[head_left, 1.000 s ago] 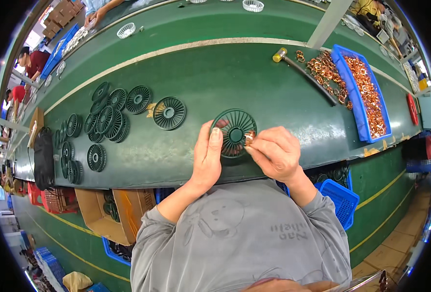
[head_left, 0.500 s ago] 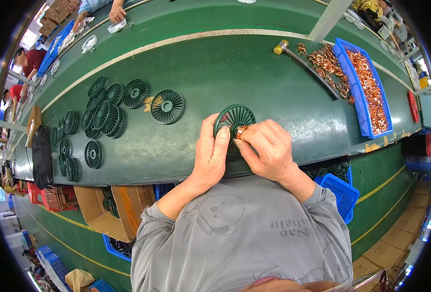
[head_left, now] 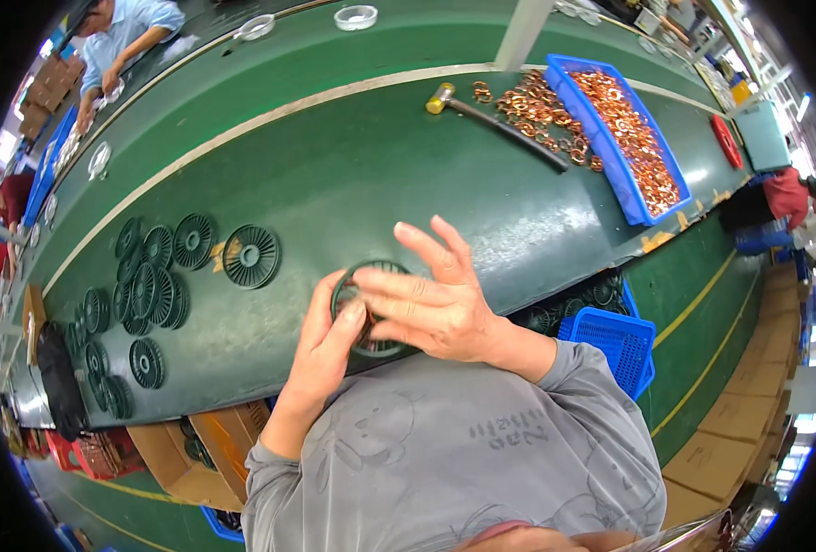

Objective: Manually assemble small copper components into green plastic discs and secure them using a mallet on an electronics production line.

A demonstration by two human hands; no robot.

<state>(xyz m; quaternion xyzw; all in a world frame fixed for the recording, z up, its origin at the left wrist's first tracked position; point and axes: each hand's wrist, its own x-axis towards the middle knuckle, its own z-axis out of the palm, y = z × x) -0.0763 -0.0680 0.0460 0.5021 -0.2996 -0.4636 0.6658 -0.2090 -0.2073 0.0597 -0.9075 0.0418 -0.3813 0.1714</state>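
nearest, below the worker's grey shirt sleeves, the left hand (head_left: 323, 333) is curled around the left side of a green wheel (head_left: 380, 349), thumb on the near face and fingers behind the rim, while the right hand (head_left: 435, 308) lies across its front with the fingers spread and blurred, 2 of them pointing up and away from it; whether any of these presses on the wheel cannot be told. the wheel is held just above the near edge of the green table (head_left: 371, 184), and a copper-coloured patch (head_left: 367, 319) shows between the hands, too covered to make out. the wheel looks like moulded plastic: probably light and stiff, fairly smooth, with thin spokes that could snap or bend if squeezed. the solid outer rim seems the safest hold, as the left hand has it, and the hub the place to bear any push. farther off to the left lie more dark green wheels (head_left: 251, 257), some overlapping, which would likely lift easily by the rim. to the right, beyond the hands, a hammer (head_left: 514, 135) lies beside loose copper rings (head_left: 546, 110), small, hard and likely slick, best pinched by the edge; a blue tray (head_left: 601, 166) next to them is heaped with more. farthest, a clear dish (head_left: 356, 17) sits across the pale strip, and a co-worker in light blue (head_left: 136, 32) leans in at the upper left.
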